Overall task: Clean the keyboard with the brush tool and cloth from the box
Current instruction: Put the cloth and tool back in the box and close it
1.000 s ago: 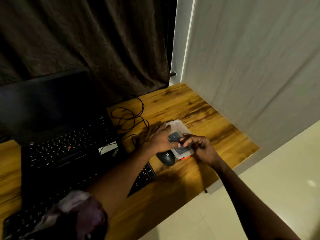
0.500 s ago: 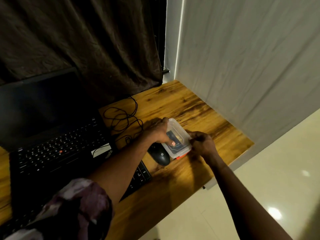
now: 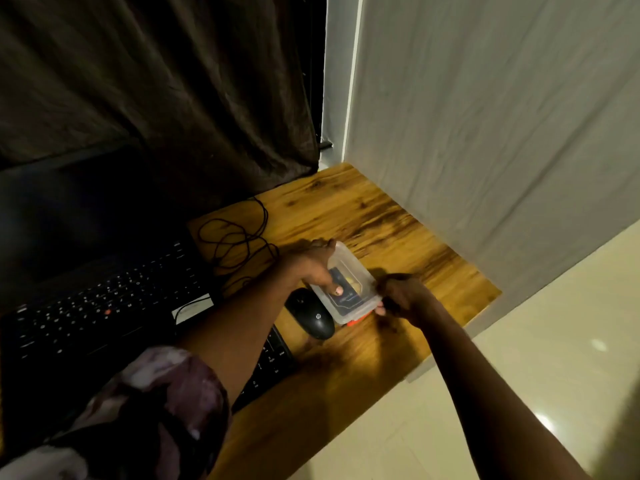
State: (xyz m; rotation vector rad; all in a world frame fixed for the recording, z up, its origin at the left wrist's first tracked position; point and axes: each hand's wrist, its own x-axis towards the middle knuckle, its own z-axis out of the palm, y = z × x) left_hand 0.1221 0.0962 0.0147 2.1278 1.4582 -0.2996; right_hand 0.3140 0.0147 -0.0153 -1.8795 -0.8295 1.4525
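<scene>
Your left hand point(image 3: 311, 268) grips the box point(image 3: 351, 259), thumb on its lid, and your right hand point(image 3: 403, 296) pinches the near-right corner. The lid looks closed, so brush and cloth are not out yet and the keyboard point(image 3: 273, 356), near left, awaits cleaning. A mouse point(image 3: 313, 318) sits just beside the box, with a cable point(image 3: 235, 244) farther left on the desk point(image 3: 398, 230).

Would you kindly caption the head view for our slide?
Left hand and right hand grip the clear box beside the mouse.
</scene>
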